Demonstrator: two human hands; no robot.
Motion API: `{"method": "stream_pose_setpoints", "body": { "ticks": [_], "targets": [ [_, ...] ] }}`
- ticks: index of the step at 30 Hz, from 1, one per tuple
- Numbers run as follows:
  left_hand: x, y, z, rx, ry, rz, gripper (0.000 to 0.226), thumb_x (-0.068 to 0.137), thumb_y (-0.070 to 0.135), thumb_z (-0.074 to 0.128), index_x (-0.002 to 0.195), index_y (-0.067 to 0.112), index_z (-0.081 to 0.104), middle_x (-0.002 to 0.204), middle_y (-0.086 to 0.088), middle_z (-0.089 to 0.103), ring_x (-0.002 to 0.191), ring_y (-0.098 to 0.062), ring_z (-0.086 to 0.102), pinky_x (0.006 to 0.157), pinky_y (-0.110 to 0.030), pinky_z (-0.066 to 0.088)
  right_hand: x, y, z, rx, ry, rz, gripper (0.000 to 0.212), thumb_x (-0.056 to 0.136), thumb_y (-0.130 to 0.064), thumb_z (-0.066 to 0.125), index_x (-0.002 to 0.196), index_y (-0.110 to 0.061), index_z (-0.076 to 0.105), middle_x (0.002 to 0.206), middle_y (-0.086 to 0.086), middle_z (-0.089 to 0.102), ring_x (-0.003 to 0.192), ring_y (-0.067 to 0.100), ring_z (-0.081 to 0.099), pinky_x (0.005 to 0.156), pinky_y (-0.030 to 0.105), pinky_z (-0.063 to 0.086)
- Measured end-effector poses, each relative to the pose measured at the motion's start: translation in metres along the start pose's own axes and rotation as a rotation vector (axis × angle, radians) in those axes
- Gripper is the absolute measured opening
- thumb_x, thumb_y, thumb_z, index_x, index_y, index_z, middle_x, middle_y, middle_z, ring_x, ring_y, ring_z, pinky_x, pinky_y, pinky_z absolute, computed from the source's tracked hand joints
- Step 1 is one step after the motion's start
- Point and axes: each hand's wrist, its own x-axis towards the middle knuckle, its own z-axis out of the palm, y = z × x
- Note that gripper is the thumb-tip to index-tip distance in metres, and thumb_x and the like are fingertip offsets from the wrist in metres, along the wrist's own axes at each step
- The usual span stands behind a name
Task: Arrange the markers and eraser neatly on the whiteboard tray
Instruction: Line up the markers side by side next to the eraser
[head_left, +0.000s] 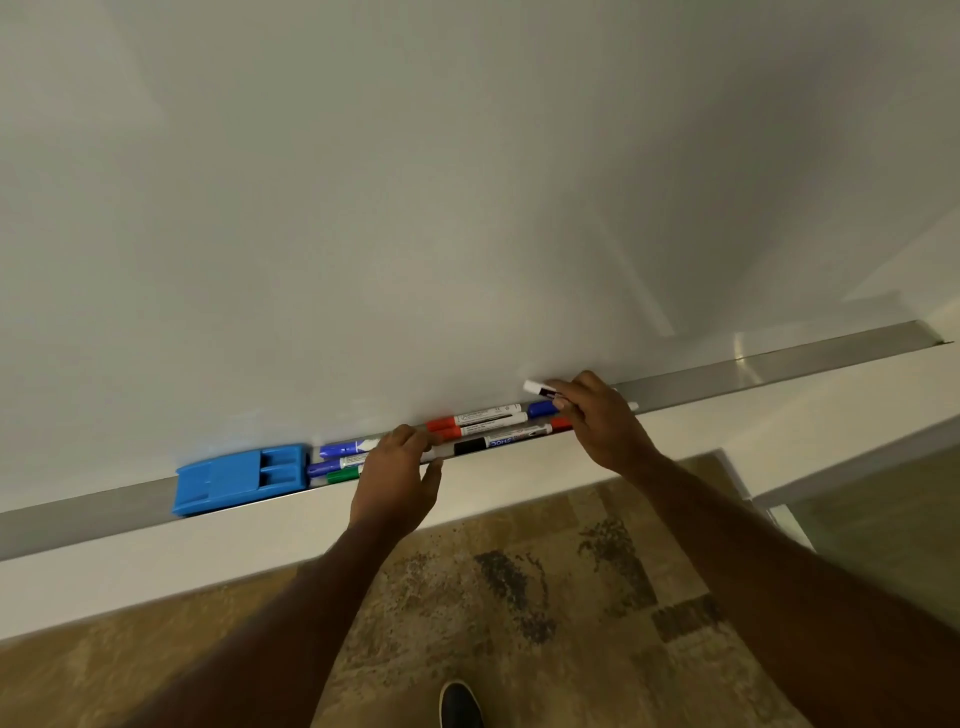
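Note:
A blue eraser (240, 479) lies at the left of the grey whiteboard tray (779, 366). Right of it lie two blue markers (343, 448) and a green marker (344, 475). Two red-capped markers (475, 421) lie side by side in the middle, with a black-banded marker (498, 442) in front of them. My left hand (397, 480) rests on the tray, fingers pinching the left end of that black-banded marker. My right hand (597, 423) holds a white marker with a dark band (537, 387) just above the tray. A blue cap (541, 409) and a red cap (560, 423) show beside this hand.
The whiteboard (415, 208) fills the upper view. Below the tray runs a white ledge (208, 551). The floor (519, 597) is mottled brown tile, with the toe of a dark shoe (460, 704) at the bottom. A glass panel (883, 519) stands at the right.

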Motion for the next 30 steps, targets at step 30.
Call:
{"method": "stream_pose_setpoints", "body": {
  "ticks": [30],
  "targets": [
    [-0.005, -0.021, -0.009, 0.098, 0.120, -0.213, 0.033, 0.084, 0.017, 0.068, 0.116, 0.013, 0.062, 0.118, -0.006, 0.058, 0.109, -0.023, 0.051, 0.091, -0.037, 0.048, -0.006, -0.049, 0.036, 0.169, 0.004, 0.083, 0.022, 0.089, -0.006, 0.062, 0.110, -0.005, 0.067, 0.104, 0.011, 0.065, 0.093, 0.019, 0.060, 0.084, 0.030, 0.052]
  ]
}}
